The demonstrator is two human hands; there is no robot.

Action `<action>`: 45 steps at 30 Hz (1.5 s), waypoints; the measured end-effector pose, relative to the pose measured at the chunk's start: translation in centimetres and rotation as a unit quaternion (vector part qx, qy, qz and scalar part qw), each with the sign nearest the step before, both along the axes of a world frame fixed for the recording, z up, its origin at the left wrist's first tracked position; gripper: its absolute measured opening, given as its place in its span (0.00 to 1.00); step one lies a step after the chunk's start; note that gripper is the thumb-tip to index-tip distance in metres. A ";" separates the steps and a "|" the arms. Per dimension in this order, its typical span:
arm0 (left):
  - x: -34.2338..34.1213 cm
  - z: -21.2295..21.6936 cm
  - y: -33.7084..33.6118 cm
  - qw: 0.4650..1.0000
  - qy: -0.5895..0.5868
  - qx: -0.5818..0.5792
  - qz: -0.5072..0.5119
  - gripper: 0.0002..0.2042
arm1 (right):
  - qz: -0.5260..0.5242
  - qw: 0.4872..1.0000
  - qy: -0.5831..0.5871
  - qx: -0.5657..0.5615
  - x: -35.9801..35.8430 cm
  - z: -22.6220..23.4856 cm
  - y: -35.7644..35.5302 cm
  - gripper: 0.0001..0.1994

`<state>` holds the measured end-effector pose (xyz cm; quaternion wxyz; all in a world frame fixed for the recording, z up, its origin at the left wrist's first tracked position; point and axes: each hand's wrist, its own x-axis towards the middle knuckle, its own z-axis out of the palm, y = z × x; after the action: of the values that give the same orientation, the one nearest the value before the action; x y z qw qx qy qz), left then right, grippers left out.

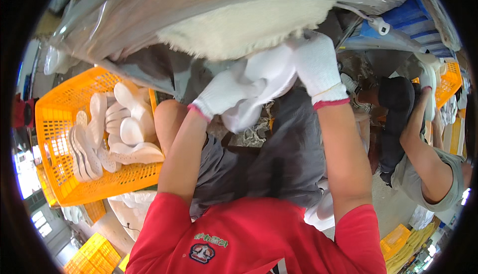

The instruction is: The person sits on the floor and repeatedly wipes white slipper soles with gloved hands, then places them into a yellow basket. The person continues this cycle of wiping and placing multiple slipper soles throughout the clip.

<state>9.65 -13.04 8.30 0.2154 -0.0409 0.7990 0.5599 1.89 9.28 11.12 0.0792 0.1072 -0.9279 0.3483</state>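
Both my hands wear white knit gloves with pinkish-red cuffs. My left hand (229, 94) is closed round a white shoe sole (271, 69), its thumb lying across the piece. My right hand (318, 67) grips the far right end of the same sole, its fingertips partly hidden. The sole is tilted, with its lower end hanging over my lap. Just beyond it is a cream, fleecy-edged pad or wheel (239, 27); the sole's upper edge is right by it, and whether they touch I cannot tell.
An orange basket (99, 190) of white soles stands at my left. Plastic sheeting (124, 20) covers the machine or bench ahead. A white plug on a cord (380, 26) hangs at the upper right. Another person (430, 174) works at the right, and debris (251, 138) lies below my hands.
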 end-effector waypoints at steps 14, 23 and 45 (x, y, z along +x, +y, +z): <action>-0.9 0.4 14.6 0.807 -0.094 0.465 0.350 0.22 | -0.132 0.984 -0.051 -0.110 15.9 8.5 3.4 0.50; -5.2 -3.6 15.3 0.810 -0.120 0.477 0.320 0.24 | -0.165 0.983 0.073 -0.032 11.5 6.8 3.2 0.49; -5.8 -6.1 5.8 0.972 -0.103 -0.052 0.206 0.49 | -0.113 0.993 0.034 0.007 1.1 0.2 2.3 0.32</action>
<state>3.86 -7.29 2.16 0.1738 -0.2732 0.7748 0.5430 2.97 11.56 11.33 0.1483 0.0141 -0.9334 0.3265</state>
